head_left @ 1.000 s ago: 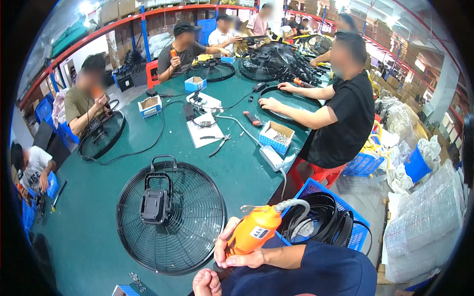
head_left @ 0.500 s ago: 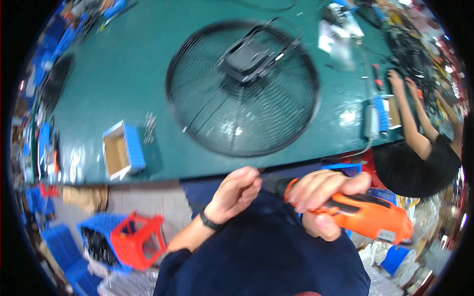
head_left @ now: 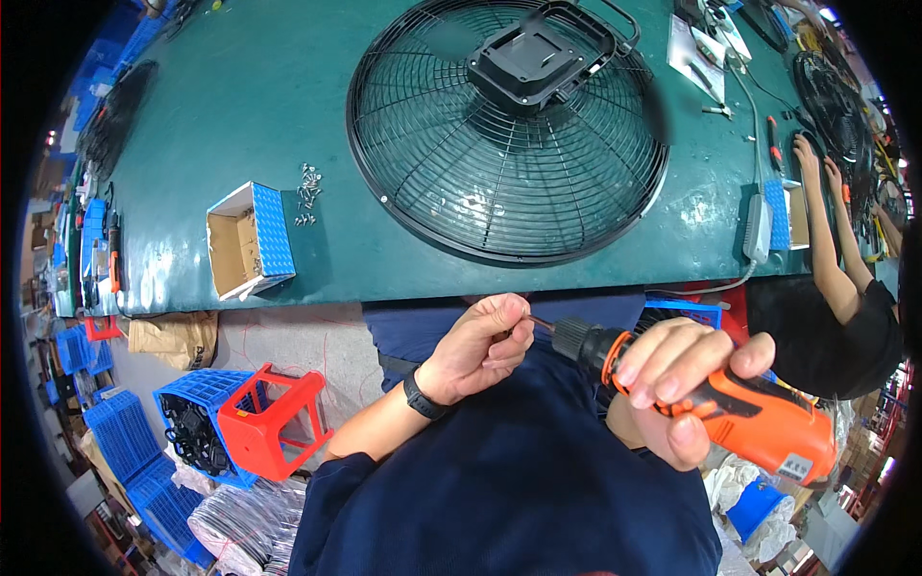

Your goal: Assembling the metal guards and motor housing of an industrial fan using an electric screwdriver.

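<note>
My right hand [head_left: 677, 384] grips an orange and black electric screwdriver [head_left: 749, 413] in front of my chest, its thin bit pointing left. The fingers of my left hand [head_left: 485, 341] are pinched at the tip of that bit [head_left: 541, 324]; whether a screw sits there is too small to tell. A black watch is on my left wrist. Above both hands, on the green table [head_left: 240, 106], lies a round black wire fan guard [head_left: 509, 134] with a square black motor housing [head_left: 538, 62] at its centre.
An open blue and white cardboard box [head_left: 248, 240] and several loose screws [head_left: 307, 192] lie left of the guard. A white power strip [head_left: 759, 226] sits at right, near another person's arms [head_left: 831, 230]. A red stool [head_left: 274, 418] and blue crates [head_left: 187, 432] stand on the floor.
The view has dropped from the room and co-workers to my own hands. My left hand has come over to the screwdriver's bit, and the tool has turned to point left.
</note>
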`<state>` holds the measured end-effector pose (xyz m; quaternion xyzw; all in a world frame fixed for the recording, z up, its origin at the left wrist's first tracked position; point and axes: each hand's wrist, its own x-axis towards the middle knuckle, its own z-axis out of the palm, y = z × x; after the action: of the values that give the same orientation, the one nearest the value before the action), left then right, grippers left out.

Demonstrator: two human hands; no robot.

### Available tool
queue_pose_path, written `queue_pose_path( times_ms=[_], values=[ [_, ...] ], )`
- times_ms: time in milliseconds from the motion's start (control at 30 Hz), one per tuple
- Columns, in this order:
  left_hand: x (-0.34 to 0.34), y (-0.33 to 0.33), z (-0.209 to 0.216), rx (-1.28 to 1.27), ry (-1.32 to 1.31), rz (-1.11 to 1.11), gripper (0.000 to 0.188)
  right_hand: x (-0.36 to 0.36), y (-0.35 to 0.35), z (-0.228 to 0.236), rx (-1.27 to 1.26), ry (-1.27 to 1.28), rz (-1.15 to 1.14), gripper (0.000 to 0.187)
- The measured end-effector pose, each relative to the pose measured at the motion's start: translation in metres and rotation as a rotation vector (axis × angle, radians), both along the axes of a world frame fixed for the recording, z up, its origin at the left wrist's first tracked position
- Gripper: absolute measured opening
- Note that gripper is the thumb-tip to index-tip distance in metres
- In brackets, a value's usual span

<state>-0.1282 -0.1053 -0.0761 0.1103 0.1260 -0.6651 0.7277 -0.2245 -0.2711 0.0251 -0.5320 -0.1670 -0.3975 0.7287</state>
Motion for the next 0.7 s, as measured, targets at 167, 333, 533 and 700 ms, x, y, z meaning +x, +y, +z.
queue_pose_path(
  times_ms=[167,333,533,700],
  values=[
    [-0.005,-0.002,0.0,-0.088,0.011,0.0,0.018,-0.001,0.005,0.001,0.006,0.023,-0.042,0.058],
    [0.001,-0.003,-0.001,-0.025,-0.101,-0.027,0.016,0.002,0.007,0.005,0.086,0.061,-0.068,0.056],
    [0.006,-0.004,0.006,0.061,-0.27,-0.017,0.014,0.002,0.01,0.006,0.01,0.12,-0.117,0.053],
    [0.005,-0.006,0.003,0.128,-0.383,0.026,0.016,0.008,0.014,0.002,0.08,0.117,-0.12,0.057]
  ],
)
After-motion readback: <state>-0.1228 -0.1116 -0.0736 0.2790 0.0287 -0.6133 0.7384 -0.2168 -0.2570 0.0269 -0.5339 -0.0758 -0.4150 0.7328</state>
